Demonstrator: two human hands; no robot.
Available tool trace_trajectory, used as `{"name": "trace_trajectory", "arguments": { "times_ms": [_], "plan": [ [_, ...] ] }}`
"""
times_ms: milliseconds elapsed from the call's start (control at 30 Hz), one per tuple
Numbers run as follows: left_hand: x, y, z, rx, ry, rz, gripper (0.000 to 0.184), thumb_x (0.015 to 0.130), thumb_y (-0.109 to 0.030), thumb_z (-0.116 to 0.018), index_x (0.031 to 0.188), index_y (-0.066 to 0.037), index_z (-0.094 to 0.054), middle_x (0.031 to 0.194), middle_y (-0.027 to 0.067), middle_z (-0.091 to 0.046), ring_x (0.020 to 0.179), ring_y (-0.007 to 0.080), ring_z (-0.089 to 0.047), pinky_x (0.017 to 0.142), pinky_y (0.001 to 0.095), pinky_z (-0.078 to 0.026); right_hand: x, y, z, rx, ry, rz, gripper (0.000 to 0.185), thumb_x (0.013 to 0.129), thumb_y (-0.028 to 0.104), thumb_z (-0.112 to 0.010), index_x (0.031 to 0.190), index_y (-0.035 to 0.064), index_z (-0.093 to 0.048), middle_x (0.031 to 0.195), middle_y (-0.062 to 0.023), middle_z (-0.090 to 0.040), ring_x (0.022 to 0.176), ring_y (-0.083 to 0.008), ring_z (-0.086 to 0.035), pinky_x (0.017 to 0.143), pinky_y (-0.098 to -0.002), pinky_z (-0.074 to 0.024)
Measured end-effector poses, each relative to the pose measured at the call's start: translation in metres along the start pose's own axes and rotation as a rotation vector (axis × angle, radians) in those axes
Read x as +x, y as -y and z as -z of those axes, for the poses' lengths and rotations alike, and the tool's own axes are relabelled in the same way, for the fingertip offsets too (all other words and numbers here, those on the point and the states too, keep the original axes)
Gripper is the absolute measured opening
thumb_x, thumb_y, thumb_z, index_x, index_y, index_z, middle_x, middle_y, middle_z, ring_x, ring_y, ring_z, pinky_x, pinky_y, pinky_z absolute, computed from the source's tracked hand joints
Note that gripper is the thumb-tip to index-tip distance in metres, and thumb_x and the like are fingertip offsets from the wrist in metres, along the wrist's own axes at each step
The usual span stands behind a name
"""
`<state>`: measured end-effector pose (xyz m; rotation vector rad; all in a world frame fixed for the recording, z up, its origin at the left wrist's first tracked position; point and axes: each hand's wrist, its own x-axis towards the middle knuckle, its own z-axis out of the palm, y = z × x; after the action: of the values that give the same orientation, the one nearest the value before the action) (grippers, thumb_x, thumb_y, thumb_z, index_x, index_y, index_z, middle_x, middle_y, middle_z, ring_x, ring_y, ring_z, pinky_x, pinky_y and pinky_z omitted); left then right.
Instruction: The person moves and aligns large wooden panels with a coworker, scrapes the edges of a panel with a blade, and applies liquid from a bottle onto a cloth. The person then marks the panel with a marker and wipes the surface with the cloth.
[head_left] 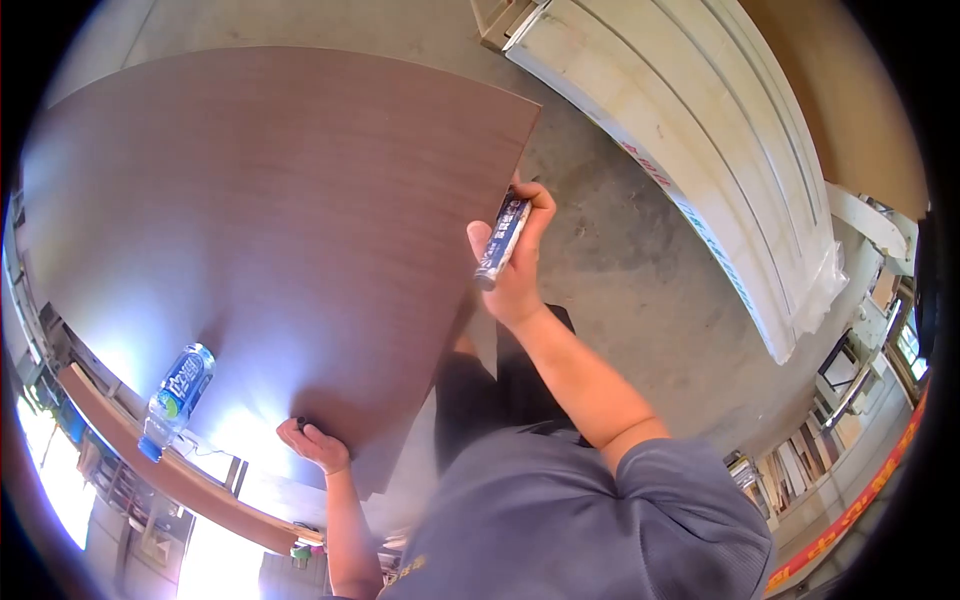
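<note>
My right hand (520,260) is wrapped round a blue and white tube (503,238) with printed lettering, held at the right edge of a large brown board (280,190). Lower down, over the board's near part, my left hand (317,445) has its fingers closed round a small dark object (300,424), too small to name. A clear water bottle (177,400) with a blue label and blue cap is to the left of my left hand.
A stack of long pale panels (690,130) lies to the right on the grey concrete floor (640,300). Wood strips (800,455) lean at the lower right. A long brown strip (190,480) runs along the lower left, near shelves.
</note>
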<state>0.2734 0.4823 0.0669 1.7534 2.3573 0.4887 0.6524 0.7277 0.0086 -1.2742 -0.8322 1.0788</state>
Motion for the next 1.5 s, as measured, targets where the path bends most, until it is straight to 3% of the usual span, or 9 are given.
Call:
{"name": "trace_trajectory", "arguments": {
  "times_ms": [233,667,833,1033,1100,1133,1300,1433,1500],
  "plan": [
    [0.001,-0.004,-0.003,0.017,-0.015,0.015,0.033,0.111,-0.028,-0.042,0.103,0.003,-0.052,0.102,0.0193,-0.05,0.095,0.0361,-0.049,0.087,0.0484,-0.04,0.098,0.008,-0.002,0.201,-0.111,0.019,0.032,0.108,0.006,-0.051,0.134,0.0079,-0.031,0.156,-0.0168,-0.043,0.131,-0.0197,-0.051,0.115,-0.032,-0.0341],
    [0.002,0.0,-0.001,0.042,-0.023,-0.037,0.032,0.11,-0.026,-0.043,0.101,0.003,-0.051,0.099,0.0192,-0.05,0.094,0.0376,-0.049,0.085,0.0482,-0.041,0.046,0.004,-0.016,-0.101,-0.254,-0.038,0.032,0.109,0.013,-0.056,0.13,0.0091,-0.033,0.151,-0.0203,-0.046,0.146,-0.0284,-0.042,0.12,-0.0351,-0.0295],
    [0.0,-0.009,0.003,0.039,-0.028,-0.018,0.029,0.109,-0.024,-0.044,0.102,0.003,-0.052,0.099,0.0192,-0.05,0.093,0.0375,-0.049,0.085,0.0481,-0.041,0.156,0.031,0.03,-0.32,-0.355,-0.03,0.041,0.103,0.012,-0.064,0.128,0.0044,-0.032,0.117,-0.0152,-0.06,0.115,-0.0239,-0.062,0.088,-0.0363,-0.0509],
    [0.001,-0.001,0.013,0.008,0.022,0.031,0.026,0.109,-0.02,-0.044,0.108,0.004,-0.054,0.103,0.0192,-0.052,0.095,0.038,-0.051,0.089,0.0476,-0.043,0.085,0.073,-0.055,-1.193,0.439,0.544,0.027,0.102,0.009,-0.048,0.122,-0.0086,-0.051,0.129,-0.0267,-0.061,0.122,-0.0396,-0.057,0.109,-0.0463,-0.0449],
    [-0.005,-0.004,0.022,-0.208,0.097,0.219,0.029,0.109,-0.02,-0.043,0.121,0.004,-0.053,0.115,0.0173,-0.053,0.103,0.0334,-0.053,0.096,0.0449,-0.044,-0.018,0.06,-0.09,-1.057,0.806,0.505,0.035,0.11,0.014,-0.032,0.135,-0.0002,-0.051,0.158,-0.0165,-0.047,0.151,-0.0281,-0.038,0.129,-0.0405,-0.0259],
    [-0.013,-0.007,0.025,-0.207,0.088,0.224,0.029,0.109,-0.02,-0.043,0.121,0.004,-0.053,0.115,0.0173,-0.053,0.103,0.0334,-0.053,0.096,0.0449,-0.044,-0.071,0.027,-0.099,-0.632,0.901,0.448,0.023,0.111,0.03,-0.035,0.11,0.012,-0.051,0.163,-0.0134,-0.042,0.152,-0.0268,-0.039,0.132,-0.0407,-0.0189],
    [-0.067,0.019,0.013,-0.254,-0.104,0.336,0.037,0.11,-0.023,-0.041,0.132,0.006,-0.047,0.14,0.019,-0.047,0.123,0.0326,-0.049,0.109,0.046,-0.039,0.048,0.056,-0.055,-0.939,0.784,0.495,0.023,0.109,0.024,-0.044,0.128,0.0147,-0.054,0.148,-0.0103,-0.055,0.141,-0.021,-0.048,0.119,-0.0392,-0.0384],
    [-0.075,0.002,0.018,-0.177,-0.17,0.385,0.037,0.11,-0.022,-0.04,0.133,0.006,-0.045,0.151,0.0214,-0.043,0.132,0.0349,-0.047,0.112,0.0478,-0.04,0.249,0.109,0.066,-1.016,0.184,0.242,0.04,0.101,-0.001,-0.061,0.133,0.0047,-0.038,0.122,-0.0168,-0.067,0.115,-0.0237,-0.069,0.098,-0.0416,-0.0555],
    [-0.067,-0.003,0.004,-0.111,-0.242,0.394,0.034,0.111,-0.022,-0.041,0.131,0.005,-0.047,0.151,0.0215,-0.042,0.132,0.0356,-0.047,0.112,0.048,-0.04,0.271,0.104,0.088,-0.656,-0.064,0.554,0.034,0.106,0.028,-0.059,0.13,0.006,-0.049,0.131,-0.0157,-0.056,0.114,-0.0288,-0.062,0.096,-0.0361,-0.0521]
  ]
}}
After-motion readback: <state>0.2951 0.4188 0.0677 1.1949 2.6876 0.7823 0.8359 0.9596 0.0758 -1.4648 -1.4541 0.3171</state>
